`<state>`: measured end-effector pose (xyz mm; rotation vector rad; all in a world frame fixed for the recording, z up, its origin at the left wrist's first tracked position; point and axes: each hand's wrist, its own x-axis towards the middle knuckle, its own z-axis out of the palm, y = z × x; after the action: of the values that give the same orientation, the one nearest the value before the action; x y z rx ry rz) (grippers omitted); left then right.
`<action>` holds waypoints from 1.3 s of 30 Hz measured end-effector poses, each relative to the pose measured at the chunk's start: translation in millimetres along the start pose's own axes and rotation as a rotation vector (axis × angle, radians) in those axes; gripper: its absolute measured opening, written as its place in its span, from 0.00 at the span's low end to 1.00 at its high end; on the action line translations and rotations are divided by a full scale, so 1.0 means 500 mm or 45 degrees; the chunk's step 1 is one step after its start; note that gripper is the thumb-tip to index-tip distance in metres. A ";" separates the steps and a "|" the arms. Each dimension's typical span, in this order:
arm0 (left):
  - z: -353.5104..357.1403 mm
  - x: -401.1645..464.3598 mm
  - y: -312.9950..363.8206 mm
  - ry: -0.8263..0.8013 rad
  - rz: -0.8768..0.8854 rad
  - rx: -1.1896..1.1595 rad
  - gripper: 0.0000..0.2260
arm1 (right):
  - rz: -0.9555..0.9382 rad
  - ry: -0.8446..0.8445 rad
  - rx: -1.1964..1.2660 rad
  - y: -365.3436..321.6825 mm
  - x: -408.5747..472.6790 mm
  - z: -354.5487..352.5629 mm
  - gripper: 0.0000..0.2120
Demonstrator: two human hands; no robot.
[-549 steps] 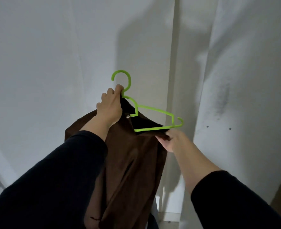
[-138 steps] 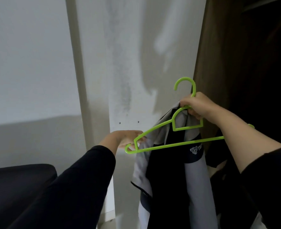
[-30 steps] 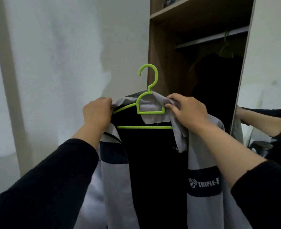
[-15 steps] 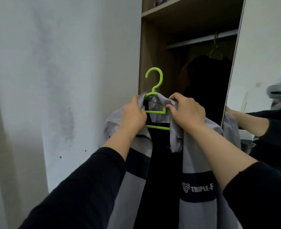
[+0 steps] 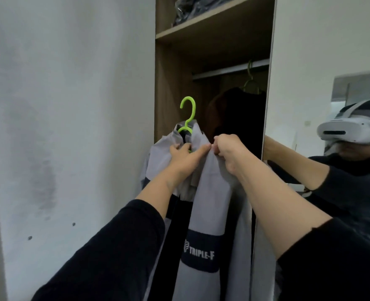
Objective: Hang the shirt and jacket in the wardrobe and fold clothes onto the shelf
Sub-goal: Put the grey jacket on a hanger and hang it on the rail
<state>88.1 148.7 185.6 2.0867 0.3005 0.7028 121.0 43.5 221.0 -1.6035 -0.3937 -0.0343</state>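
A grey and navy jacket with "TRIPLE-F" lettering hangs from a bright green hanger, held up in front of the open wardrobe. My left hand grips the jacket's collar area just under the hanger hook. My right hand pinches the grey fabric of the right shoulder. Inside the wardrobe a dark garment hangs on another green hanger from the rail.
A wooden shelf above the rail holds a dark bundle. A white wall stands to the left. The mirrored wardrobe door on the right reflects a person wearing a headset.
My hands have drawn closer together on the jacket's front. The jacket and hanger have turned edge-on and moved nearer the wardrobe opening. The view has shifted to the right.
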 end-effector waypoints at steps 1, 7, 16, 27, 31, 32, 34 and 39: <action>0.000 0.006 0.010 0.019 -0.024 -0.013 0.33 | 0.010 -0.022 0.021 0.002 0.001 0.002 0.18; 0.004 0.098 0.019 0.219 -0.142 -0.244 0.22 | 0.132 -0.160 0.144 0.004 0.026 0.008 0.15; -0.068 0.325 0.000 -0.066 -0.006 -0.264 0.22 | -0.251 0.448 -0.466 -0.054 0.264 0.068 0.15; -0.061 0.568 -0.016 -0.317 0.351 -0.312 0.19 | -0.162 0.680 -1.088 -0.149 0.481 0.122 0.25; -0.032 0.627 0.027 -0.303 0.362 -0.357 0.18 | -0.294 0.912 -0.674 -0.144 0.504 0.083 0.24; -0.025 0.640 0.045 -0.311 0.361 -0.372 0.18 | -0.294 0.865 -0.599 -0.149 0.514 0.072 0.27; -0.011 0.662 0.086 -0.338 0.355 -0.392 0.18 | -0.233 0.802 -0.401 -0.162 0.531 0.052 0.30; 0.027 0.723 0.180 -0.401 0.269 -0.514 0.17 | -0.096 0.751 -0.329 -0.170 0.568 0.017 0.20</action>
<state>384.3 252.4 386.5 1.8152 -0.2258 0.4955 362.4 118.5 375.6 -1.7406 0.0139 -0.6223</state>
